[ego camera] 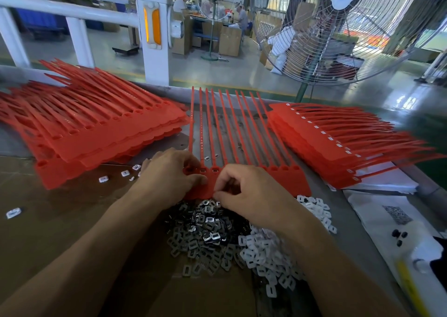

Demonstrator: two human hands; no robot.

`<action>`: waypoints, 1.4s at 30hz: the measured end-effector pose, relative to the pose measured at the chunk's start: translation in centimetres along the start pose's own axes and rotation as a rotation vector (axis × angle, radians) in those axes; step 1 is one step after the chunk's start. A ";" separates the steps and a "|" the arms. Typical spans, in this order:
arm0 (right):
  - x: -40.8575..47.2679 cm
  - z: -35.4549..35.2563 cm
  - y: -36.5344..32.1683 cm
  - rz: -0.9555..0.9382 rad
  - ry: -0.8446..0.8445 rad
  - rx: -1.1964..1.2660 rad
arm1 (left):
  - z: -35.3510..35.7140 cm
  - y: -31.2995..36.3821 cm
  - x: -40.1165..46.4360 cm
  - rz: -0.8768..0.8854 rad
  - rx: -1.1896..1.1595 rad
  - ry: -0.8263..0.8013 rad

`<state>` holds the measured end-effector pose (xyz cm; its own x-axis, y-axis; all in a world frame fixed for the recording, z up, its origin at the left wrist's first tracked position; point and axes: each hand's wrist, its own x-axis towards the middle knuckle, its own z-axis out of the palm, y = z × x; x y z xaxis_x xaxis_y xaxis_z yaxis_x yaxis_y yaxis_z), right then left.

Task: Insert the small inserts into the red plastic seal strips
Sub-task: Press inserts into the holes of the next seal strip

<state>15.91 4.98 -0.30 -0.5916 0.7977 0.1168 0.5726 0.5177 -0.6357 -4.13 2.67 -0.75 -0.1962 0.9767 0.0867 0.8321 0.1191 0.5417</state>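
A red sheet of joined seal strips (285, 183) lies flat in front of me, its thin tails pointing away. Its two left sockets hold small inserts; the sockets to the right look empty. My left hand (169, 176) grips the sheet's left end, thumb on top. My right hand (249, 191) rests with curled fingers on the sheet's near edge, fingertips pinched together; whether they hold an insert is hidden. A heap of small inserts (217, 234), shiny metal and white plastic, lies just below both hands.
A stack of red sheets with empty sockets (96, 125) sits at the left, a stack with filled sockets (338, 147) at the right. Loose inserts (104, 178) are scattered on the brown cardboard. White papers (387, 220) lie at the right. A large fan (343, 26) stands beyond the table.
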 end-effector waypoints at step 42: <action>2.1 -1.2 3.8 0.206 0.353 -0.058 | -0.1 0.1 -0.2 -0.014 -0.039 0.010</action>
<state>17.54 9.01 -1.57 -0.2362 0.9383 0.2527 0.6959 0.3448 -0.6300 -4.03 2.45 -0.59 -0.2130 0.9731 0.0874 0.8085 0.1253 0.5749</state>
